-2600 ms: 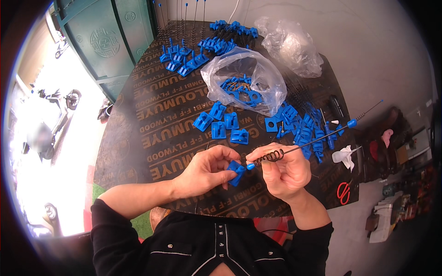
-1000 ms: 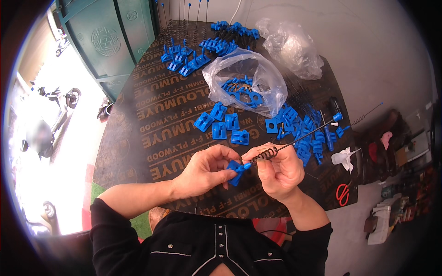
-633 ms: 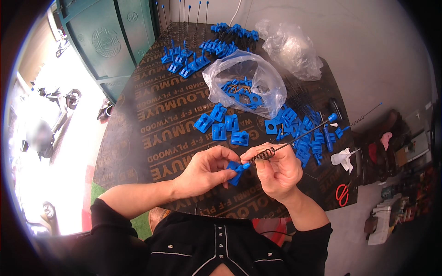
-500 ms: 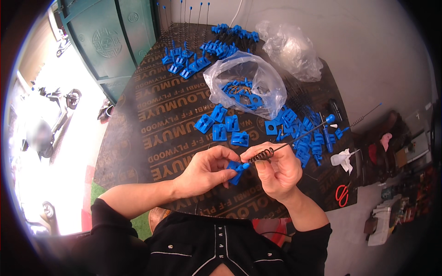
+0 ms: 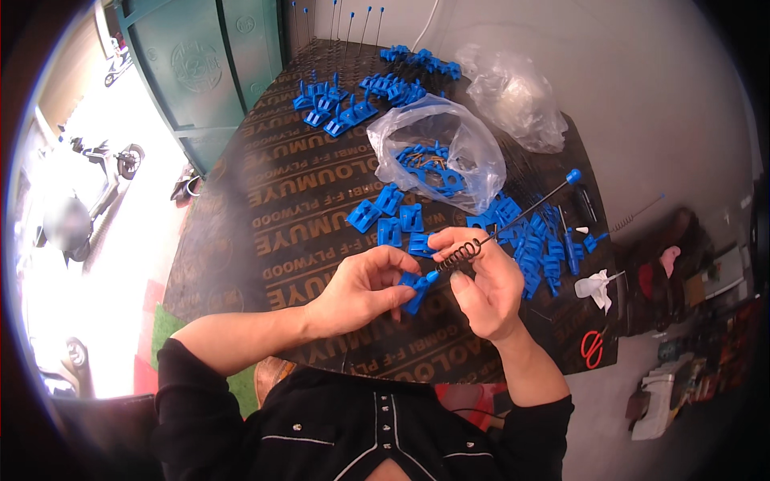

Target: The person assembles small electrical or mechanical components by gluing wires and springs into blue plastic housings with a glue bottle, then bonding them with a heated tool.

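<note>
Between the thumb and fingers of my left hand (image 5: 353, 293) is a small blue plastic base (image 5: 415, 301) with a raised nub. A black coil spring (image 5: 459, 254) sits with its lower end at that nub and tilts up to the right. From the spring a thin dark rod (image 5: 529, 210) runs to a blue ball tip (image 5: 573, 176). My right hand (image 5: 493, 293) is curled loosely about the spring, its thumb below the coils and its fingers behind them. Just beyond my hands lie several loose blue bases (image 5: 389, 232) on the dark plywood table (image 5: 281, 232).
An open clear plastic bag (image 5: 385, 144) holds small blue parts. Spring rods standing in blue bases (image 5: 341, 120) are at the far left. More blue pieces (image 5: 529, 248), a screwdriver (image 5: 571, 248), a white bottle (image 5: 592, 289) and red-handled scissors (image 5: 591, 349) lie at right. Another crumpled bag (image 5: 521, 100) is behind.
The spring and rod have tilted more steeply, with the ball tip higher. My right fingers have loosened around the coils. My left hand still grips the blue base. The whole view has shifted slightly.
</note>
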Motion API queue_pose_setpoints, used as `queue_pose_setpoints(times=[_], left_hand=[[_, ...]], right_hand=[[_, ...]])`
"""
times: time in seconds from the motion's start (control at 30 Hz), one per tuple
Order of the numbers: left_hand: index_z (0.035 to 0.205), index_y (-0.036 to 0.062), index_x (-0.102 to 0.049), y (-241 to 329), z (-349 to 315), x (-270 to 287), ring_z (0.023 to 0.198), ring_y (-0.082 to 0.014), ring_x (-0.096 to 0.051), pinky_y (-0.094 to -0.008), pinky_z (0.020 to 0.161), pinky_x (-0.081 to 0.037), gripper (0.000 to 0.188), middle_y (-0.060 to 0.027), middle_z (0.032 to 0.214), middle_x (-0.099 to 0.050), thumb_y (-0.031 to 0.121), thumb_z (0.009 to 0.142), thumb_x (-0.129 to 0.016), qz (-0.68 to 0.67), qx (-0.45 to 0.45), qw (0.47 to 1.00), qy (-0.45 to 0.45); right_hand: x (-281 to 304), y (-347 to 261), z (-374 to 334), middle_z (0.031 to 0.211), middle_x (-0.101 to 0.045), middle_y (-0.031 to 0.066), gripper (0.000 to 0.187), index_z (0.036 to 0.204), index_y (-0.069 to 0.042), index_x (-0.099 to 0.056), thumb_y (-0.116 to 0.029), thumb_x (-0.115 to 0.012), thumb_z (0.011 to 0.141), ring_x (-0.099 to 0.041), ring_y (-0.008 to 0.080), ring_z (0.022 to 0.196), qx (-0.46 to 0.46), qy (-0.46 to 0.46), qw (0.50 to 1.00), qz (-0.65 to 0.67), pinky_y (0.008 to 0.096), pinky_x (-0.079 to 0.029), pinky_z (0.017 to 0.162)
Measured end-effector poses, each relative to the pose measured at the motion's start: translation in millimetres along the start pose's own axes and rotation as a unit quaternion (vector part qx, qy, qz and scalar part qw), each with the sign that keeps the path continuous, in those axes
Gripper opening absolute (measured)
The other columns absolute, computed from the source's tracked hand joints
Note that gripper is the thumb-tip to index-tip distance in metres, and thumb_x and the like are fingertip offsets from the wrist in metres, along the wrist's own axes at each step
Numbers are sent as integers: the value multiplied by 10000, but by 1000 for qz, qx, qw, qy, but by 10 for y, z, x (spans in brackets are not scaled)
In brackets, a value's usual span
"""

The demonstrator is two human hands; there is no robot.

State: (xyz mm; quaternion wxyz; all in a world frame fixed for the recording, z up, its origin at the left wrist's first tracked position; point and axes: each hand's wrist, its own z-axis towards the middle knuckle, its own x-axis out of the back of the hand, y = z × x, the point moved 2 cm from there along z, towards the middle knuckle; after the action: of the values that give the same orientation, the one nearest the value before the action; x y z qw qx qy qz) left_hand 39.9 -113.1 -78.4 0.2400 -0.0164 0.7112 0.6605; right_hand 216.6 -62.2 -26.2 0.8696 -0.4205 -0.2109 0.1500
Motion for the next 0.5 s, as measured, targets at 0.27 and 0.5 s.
queue_pose_setpoints(times=[0.27, 0.5], left_hand=[[1121, -13, -513, 23, 10, 29, 761, -83, -598, -236, 625, -524, 251, -56, 926, -609, -12, 886, -600, -2, -9, 1000, 15], [1120, -19, -510, -4, 12, 27, 757, -82, -595, -238, 606, -522, 257, -52, 905, -601, -15, 881, -603, 17, -14, 1000, 21]], right_hand=[[-12, 39, 57, 1180, -562, 190, 171, 941, 44, -590, 25, -600, 772, -567, 270, 1070, -27, -46, 998, 19, 365, -434, 941], [-51, 86, 29, 1181, -558, 176, 170, 975, 34, -600, 33, -608, 805, -561, 244, 1076, -37, -48, 996, 60, 336, -455, 914]])
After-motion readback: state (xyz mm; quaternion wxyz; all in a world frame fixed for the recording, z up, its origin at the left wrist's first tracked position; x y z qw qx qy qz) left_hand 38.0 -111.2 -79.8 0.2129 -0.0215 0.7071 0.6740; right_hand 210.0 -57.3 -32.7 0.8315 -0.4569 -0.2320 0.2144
